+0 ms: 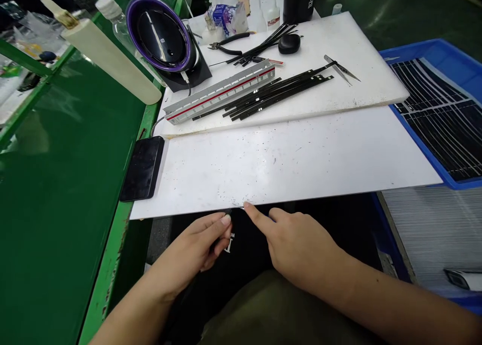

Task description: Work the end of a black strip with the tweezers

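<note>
My right hand [301,247] lies just below the front edge of a large white board [301,159]. Its forefinger is stretched out and its tip touches that edge, beside a tiny pale sliver; the other fingers are bent and hold nothing. My left hand [196,247] hovers close to the left of it, over my dark lap, fingers held loosely together and pointing right, with nothing visible in them. Further back, on a second white board [361,48], lie a grey rail with a red stripe [222,91] and a bundle of thin black strips [278,89].
Tweezers [341,69], pliers [229,41], a black oval case [289,43] and a purple-rimmed round device [161,33] sit at the back. A dark phone [143,166] lies at the board's left edge. A blue tray [444,53] of black strips stands right; a green bench [56,194] left.
</note>
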Motion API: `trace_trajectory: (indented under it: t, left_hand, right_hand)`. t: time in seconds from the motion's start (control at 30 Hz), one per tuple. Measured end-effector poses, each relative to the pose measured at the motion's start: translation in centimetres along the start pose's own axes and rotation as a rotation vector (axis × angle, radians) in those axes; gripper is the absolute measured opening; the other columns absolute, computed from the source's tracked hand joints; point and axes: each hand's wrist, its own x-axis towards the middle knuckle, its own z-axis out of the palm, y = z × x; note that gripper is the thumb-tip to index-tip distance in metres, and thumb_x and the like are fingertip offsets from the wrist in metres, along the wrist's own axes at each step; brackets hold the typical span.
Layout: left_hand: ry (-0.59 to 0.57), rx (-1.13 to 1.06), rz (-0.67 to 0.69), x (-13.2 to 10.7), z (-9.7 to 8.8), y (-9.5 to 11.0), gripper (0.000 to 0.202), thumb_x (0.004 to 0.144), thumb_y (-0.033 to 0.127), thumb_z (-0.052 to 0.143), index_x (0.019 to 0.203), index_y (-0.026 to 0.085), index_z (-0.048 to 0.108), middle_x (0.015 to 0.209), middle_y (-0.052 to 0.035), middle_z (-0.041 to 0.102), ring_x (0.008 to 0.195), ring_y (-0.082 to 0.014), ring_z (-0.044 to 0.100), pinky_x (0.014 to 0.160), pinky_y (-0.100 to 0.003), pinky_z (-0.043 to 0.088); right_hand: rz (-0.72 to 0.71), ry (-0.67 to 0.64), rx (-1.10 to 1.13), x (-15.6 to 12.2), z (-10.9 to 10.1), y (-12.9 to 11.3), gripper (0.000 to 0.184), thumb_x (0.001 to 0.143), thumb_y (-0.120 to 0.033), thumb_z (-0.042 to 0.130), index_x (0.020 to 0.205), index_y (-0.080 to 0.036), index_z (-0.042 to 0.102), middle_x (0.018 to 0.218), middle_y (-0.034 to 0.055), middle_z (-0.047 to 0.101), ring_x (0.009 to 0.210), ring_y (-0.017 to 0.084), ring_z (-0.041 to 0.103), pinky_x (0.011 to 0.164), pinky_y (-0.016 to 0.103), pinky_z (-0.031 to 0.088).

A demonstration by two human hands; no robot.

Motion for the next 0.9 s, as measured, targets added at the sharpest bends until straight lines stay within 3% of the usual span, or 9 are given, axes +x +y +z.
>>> trace_trajectory:
  t: [0.13,0.3,0.47,0.9]
  left_hand:
    - [0.064,-0.052,0.030,-0.5,-0.2,0.0,0.035,0.089,0.052,0.057,0.084,0.018,0.062,0.062,0.0049,0.042,0.048,-0.0052,0.030,0.042,-0.016,0.023]
    - [0.017,-0.237,-0.068,0.6,-0.2,-0.5,0.037,0.090,0.052,0.053,0.077,0.017,0.055,0.064,0.0050,0.036,0.050,-0.0060,0.024,0.043,-0.017,0.018]
    - [-0.002,-0.174,-0.067,1.2,-0.1,-0.6,0.036,0.091,0.049,0.052,0.072,0.019,0.046,0.062,0.0049,0.039,0.047,-0.0058,0.022,0.041,-0.017,0.016]
    - [0.001,-0.108,-0.067,1.5,-0.6,-0.4,0.039,0.089,0.053,0.053,0.071,0.018,0.047,0.058,0.0064,0.036,0.045,-0.0046,0.021,0.038,-0.015,0.014]
  right_hand:
    - [0.035,0.022,0.154,-0.1,-0.7,0.1,0.071,0.091,-0.009,0.040,0.157,-0.029,0.025,0.081,0.0011,0.060,0.056,0.015,0.050,0.051,0.028,0.031]
    - [0.053,-0.021,0.170,0.4,-0.8,-0.2,0.064,0.094,-0.012,0.038,0.155,-0.030,0.031,0.080,0.0014,0.061,0.057,0.016,0.051,0.052,0.028,0.032]
    - [0.045,-0.021,0.172,0.4,-0.3,-0.1,0.063,0.093,-0.014,0.038,0.153,-0.032,0.034,0.080,0.0007,0.063,0.058,0.017,0.053,0.052,0.029,0.031]
    - [0.002,-0.021,0.138,0.9,-0.7,-0.1,0.068,0.087,-0.011,0.041,0.152,-0.030,0.037,0.076,0.0002,0.061,0.052,0.015,0.047,0.050,0.029,0.029]
